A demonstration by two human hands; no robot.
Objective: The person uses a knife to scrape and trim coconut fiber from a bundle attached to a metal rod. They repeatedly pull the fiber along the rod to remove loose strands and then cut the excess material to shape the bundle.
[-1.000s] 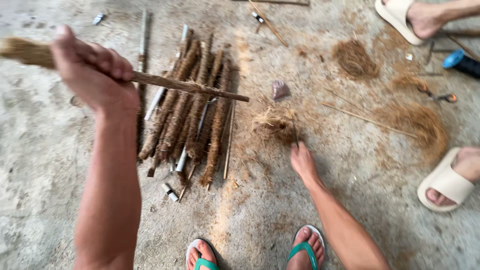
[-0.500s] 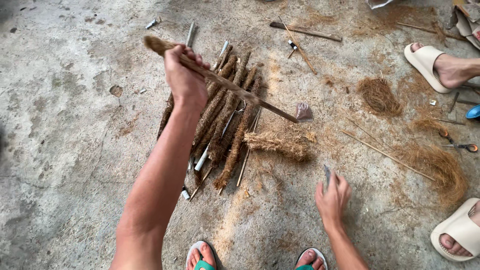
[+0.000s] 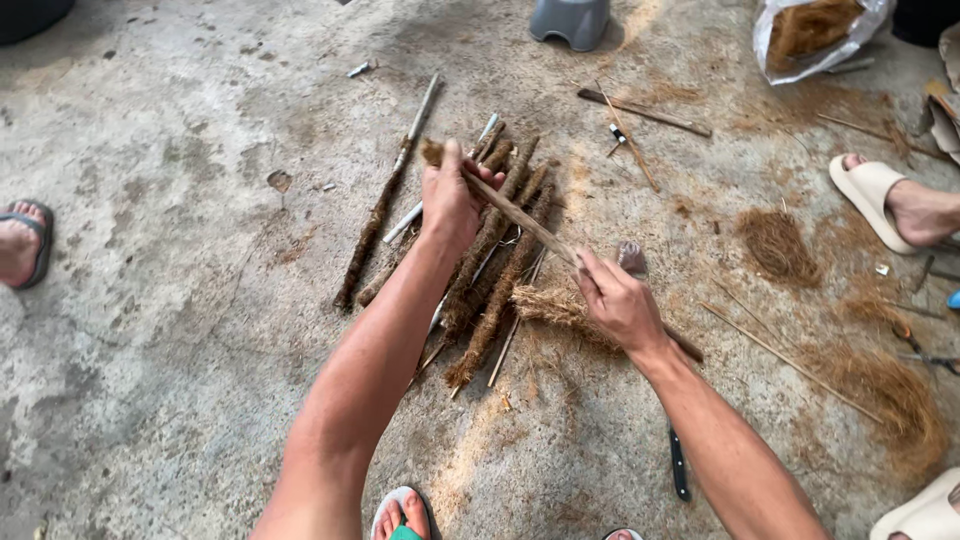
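My left hand (image 3: 452, 205) is closed around a long thin stick (image 3: 520, 222), near its fibre-tipped upper end, and holds it slanting above the floor (image 3: 170, 300). My right hand (image 3: 618, 300) grips the same stick lower down, fingers wrapped over it, so the stick runs between my two grips from upper left to lower right, and its far end shows past my right wrist.

Under the stick lies a pile of fibre-wrapped sticks (image 3: 495, 270), side by side and pointing away from me, some with bare pale ends. One wrapped stick (image 3: 375, 225) lies apart to the left of the pile. A loose tuft of fibre (image 3: 555, 310) lies just under my right hand, touching the pile's lower right edge. A small grey stone (image 3: 632, 258) sits just beside my right knuckles.

A dark-handled knife (image 3: 678, 465) lies on the floor beside my right forearm. Thin bare sticks (image 3: 770, 345) lie to the right, near heaps of brown fibre (image 3: 775, 240). Further up are a flat wooden strip (image 3: 645, 110), a grey stool (image 3: 570, 20) and a plastic bag of fibre (image 3: 815, 35).

Another person's foot in a pale sandal (image 3: 885, 200) rests at the right edge, and a foot in a dark sandal (image 3: 25, 240) at the left. My own toes (image 3: 405, 510) show at the bottom
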